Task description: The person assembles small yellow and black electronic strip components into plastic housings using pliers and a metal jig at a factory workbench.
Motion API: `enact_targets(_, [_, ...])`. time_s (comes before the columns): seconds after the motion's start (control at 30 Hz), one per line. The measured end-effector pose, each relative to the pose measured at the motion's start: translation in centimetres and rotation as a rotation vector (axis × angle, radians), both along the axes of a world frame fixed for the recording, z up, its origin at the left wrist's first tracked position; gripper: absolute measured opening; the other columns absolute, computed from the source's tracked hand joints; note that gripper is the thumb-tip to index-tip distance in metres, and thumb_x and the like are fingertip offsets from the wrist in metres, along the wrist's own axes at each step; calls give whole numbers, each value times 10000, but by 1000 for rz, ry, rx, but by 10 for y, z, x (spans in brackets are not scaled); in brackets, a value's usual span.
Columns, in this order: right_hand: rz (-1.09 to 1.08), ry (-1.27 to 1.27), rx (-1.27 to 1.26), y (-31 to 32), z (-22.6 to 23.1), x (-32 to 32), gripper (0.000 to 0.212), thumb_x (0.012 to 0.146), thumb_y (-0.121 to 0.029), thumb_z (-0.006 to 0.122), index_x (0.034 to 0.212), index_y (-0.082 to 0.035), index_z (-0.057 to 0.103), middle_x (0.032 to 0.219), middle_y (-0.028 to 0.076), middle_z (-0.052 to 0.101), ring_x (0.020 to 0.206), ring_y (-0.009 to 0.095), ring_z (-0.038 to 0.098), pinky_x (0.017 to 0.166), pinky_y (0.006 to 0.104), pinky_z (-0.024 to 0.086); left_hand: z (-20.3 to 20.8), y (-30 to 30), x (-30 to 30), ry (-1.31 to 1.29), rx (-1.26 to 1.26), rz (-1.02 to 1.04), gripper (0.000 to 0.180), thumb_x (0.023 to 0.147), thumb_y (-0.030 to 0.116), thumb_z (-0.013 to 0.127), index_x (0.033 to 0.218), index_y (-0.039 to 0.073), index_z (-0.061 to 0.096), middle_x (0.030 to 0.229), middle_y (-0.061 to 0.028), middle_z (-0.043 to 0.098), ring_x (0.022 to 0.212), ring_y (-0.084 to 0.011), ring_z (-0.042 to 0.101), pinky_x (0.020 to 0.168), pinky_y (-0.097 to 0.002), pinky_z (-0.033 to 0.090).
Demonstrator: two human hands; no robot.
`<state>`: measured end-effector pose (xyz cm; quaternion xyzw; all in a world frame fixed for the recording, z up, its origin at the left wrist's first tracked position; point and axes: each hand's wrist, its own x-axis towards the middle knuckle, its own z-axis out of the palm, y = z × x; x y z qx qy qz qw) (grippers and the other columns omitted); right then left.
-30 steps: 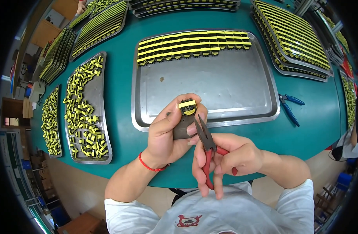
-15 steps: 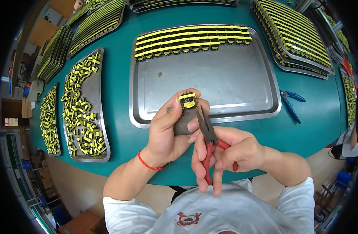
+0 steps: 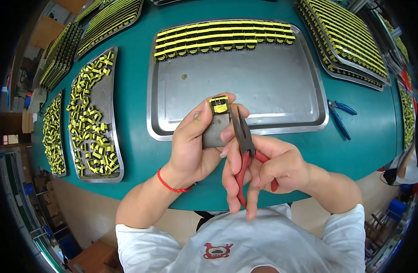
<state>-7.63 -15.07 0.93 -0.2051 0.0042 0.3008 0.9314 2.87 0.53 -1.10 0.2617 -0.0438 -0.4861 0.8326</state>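
Note:
Between the thumb and fingers of my left hand [image 3: 187,139] is a small transformer [image 3: 219,105], black with yellow tape, its thin pins pointing away from me. The same hand grips a flat grey block [image 3: 213,133] just below the transformer. My right hand [image 3: 284,166] is closed around red-handled needle-nose pliers [image 3: 245,143]. Their dark jaws are slightly parted and point away from me, with the tips close to the right side of the transformer. Whether the tips touch it I cannot tell.
Beyond my hands lies a metal tray [image 3: 241,86] with rows of transformers at its far side. Two trays of loose transformers, a nearer one [image 3: 115,136] among them, lie to the left. Stacked full trays [image 3: 345,41] and blue cutters [image 3: 340,119] are on the right.
The whole view has shifted slightly, so the trays and both hands appear a little higher. My grip on the transformer, block and pliers looks the same.

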Motion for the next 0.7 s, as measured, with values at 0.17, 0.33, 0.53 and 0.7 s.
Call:
enact_targets(0.17, [-6, -2, -6, 1, 0, 1, 708, 729, 109, 414, 1402, -41, 254, 1039, 305, 544, 911, 507, 645, 646, 542, 628, -5, 2, 1, 6, -2, 17, 417, 1052, 363, 395, 1283, 23, 463, 970, -126, 571, 634, -152, 526, 554, -276, 442])
enact_targets(0.33, [-22, 16, 10, 2, -1, 0, 651, 726, 105, 416, 1354, -9, 291, 1027, 302, 548, 900, 501, 649, 638, 532, 633, 1, 2, 0, -71, 33, 29, 416, 1056, 348, 401, 1294, 12, 460, 1035, -135, 570, 744, -138, 506, 630, -290, 481])
enact_targets(0.53, [44, 20, -52, 1, 1, 1, 414, 709, 91, 436, 1119, 35, 414, 1012, 290, 558, 880, 472, 660, 597, 499, 643, 4, 1, -3, -240, 44, 74, 423, 1048, 333, 428, 1317, 7, 434, 1044, -127, 553, 726, -104, 475, 664, -268, 478])
enact_targets(0.7, [71, -14, -15, -1, 1, 1, 439, 695, 98, 397, 1129, 48, 432, 1013, 261, 565, 891, 389, 653, 669, 478, 628, 5, 5, -3, -347, 3, 58, 432, 1049, 348, 431, 1319, 12, 456, 1066, -134, 569, 781, -115, 450, 720, -271, 487])
